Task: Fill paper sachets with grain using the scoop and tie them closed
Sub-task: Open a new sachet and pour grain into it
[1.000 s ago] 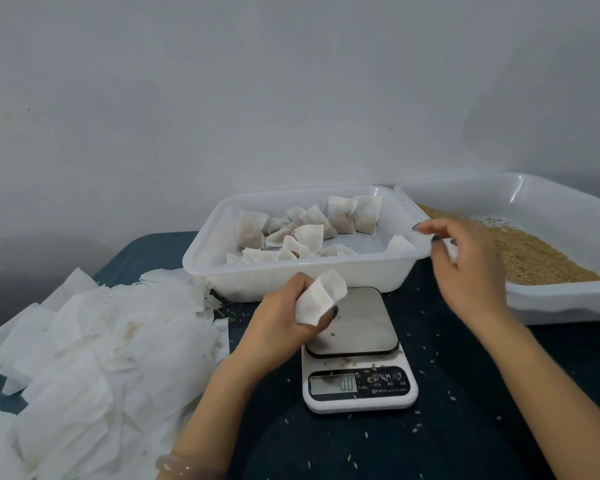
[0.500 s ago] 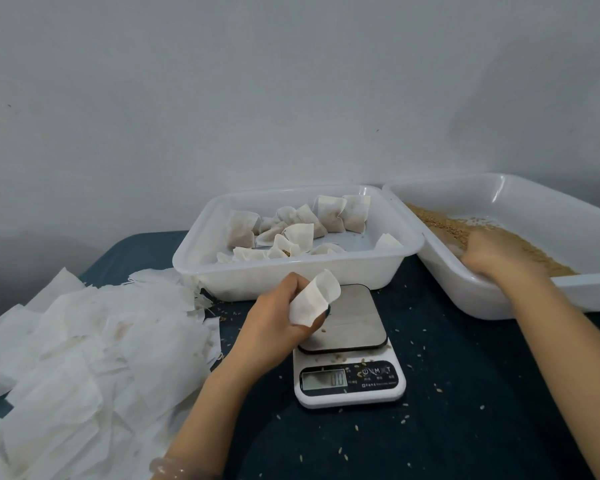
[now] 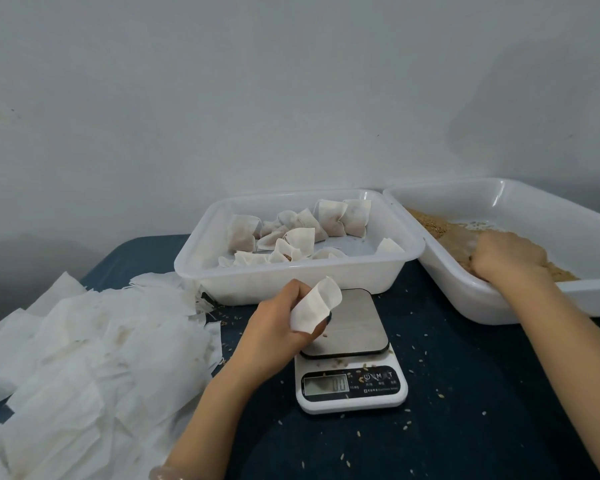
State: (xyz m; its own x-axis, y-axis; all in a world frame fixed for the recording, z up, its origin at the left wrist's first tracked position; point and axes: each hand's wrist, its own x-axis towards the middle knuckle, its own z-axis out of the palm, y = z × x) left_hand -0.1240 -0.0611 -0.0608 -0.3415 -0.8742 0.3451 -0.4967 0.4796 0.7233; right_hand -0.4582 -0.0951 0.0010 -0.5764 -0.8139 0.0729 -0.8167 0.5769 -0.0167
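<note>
- With the left hand (image 3: 281, 330) we are gripping one empty sachet (image 3: 317, 304) between curled fingers and thumb. We are holding it just above the scale (image 3: 350, 372), mouth turned up and to the right, so grain can go in where the weight can be checked.
- With the right hand (image 3: 510, 259) we are reaching into the grain tray (image 3: 492, 306), knuckles up and fingertips buried in the grain (image 3: 430, 225). The scoop is probably under the palm, but it is not showing, so we cannot tell whether this hand is closed on anything.
- The grain tray is sitting at our right, within that hand's reach, its rim just beside the sachet tray (image 3: 194, 271).
- The sachet tray is standing behind the scale. We are collecting the filled sachets (image 3: 329, 220) there, apart from the working spot.
- The pile of unfilled sachets (image 3: 84, 341) is lying at the left, near the left hand, so the next one is ready to draw.
- The table (image 3: 465, 393) is carrying a dark cloth with loose grains scattered round the scale.
- Step in hand, as we are judging it: this sachet is waiting for its fill, and it is not yet tied.
</note>
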